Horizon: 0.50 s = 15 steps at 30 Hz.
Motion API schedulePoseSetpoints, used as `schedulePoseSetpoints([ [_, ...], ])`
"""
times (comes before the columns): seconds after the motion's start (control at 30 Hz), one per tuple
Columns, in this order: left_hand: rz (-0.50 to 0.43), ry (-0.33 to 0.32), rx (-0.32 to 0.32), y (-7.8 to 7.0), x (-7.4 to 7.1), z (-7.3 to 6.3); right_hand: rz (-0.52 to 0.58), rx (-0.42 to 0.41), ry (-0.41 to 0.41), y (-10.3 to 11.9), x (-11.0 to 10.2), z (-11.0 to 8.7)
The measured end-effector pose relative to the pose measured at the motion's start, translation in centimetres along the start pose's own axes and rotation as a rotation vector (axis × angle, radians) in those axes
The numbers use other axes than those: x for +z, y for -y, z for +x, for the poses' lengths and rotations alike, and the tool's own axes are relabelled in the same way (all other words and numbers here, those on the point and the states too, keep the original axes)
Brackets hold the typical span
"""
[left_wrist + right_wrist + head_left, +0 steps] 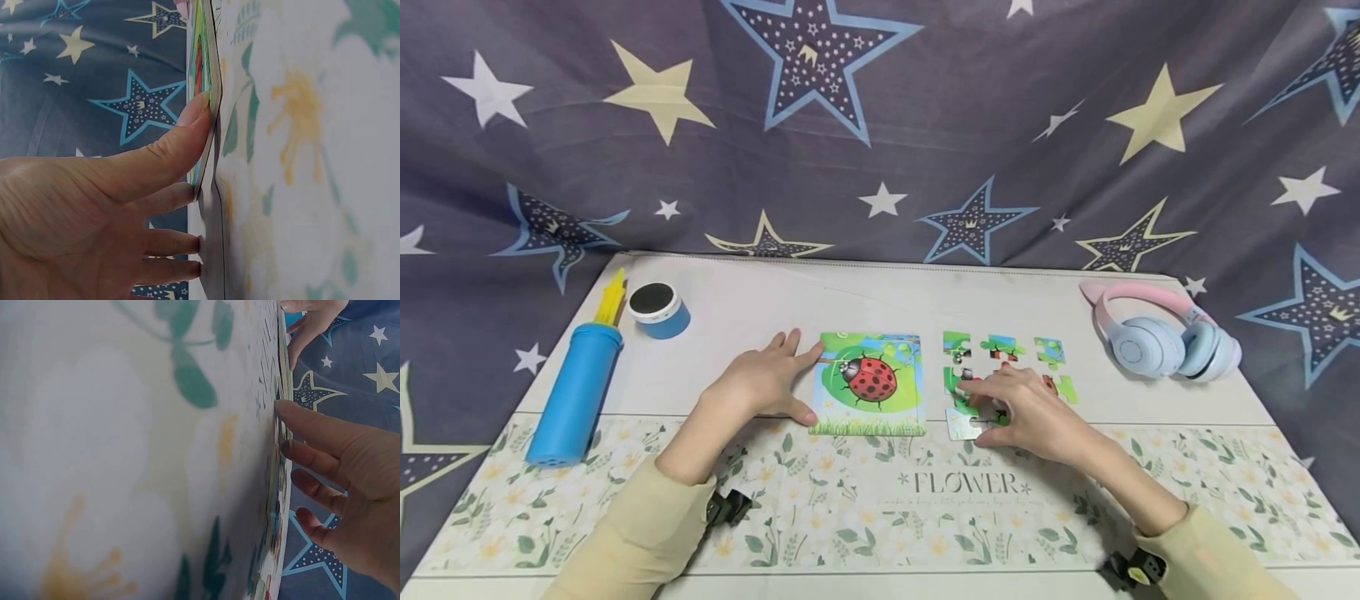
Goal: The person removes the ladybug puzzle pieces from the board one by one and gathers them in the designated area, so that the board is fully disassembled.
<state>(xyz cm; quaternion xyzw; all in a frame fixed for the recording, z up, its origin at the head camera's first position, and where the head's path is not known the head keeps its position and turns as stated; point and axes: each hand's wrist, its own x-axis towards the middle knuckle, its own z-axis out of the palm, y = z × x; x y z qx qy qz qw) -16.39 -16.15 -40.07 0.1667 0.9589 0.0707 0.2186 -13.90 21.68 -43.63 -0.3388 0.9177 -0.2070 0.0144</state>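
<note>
A square ladybug picture board (870, 396) lies flat near the middle of the table. My left hand (760, 379) rests beside it with fingers spread, the thumb at its lower left corner; the left wrist view shows the thumb (169, 147) against the board's edge. To the right lie several loose jigsaw pieces (957, 342) with parts of a ladybug picture, laid out in rough rows. Over them my right hand (1030, 408) reaches down, forefinger on a left-hand piece and thumb near the lower edge, with a gap between them. Its palm and fingers hide some pieces.
A blue hand pump (576, 396) with a yellow nozzle lies at the left, next to a small blue and white round speaker (660, 321). Pink and blue headphones (1150, 343) lie at the back right. A star-patterned curtain (880, 150) hangs behind the table.
</note>
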Motion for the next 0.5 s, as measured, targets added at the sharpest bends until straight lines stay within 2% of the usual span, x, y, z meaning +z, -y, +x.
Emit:
schedulePoseSetpoints([
  [0.27, -0.007, -0.002, 0.005, 0.1, 0.2, 0.1, 0.012, 0.007, 0.007, 0.0, -0.1, 0.0],
  [0.5, -0.033, -0.002, 0.037, 0.4, 0.2, 0.0, 0.024, 0.019, -0.090, -0.9, -1.3, 0.1],
])
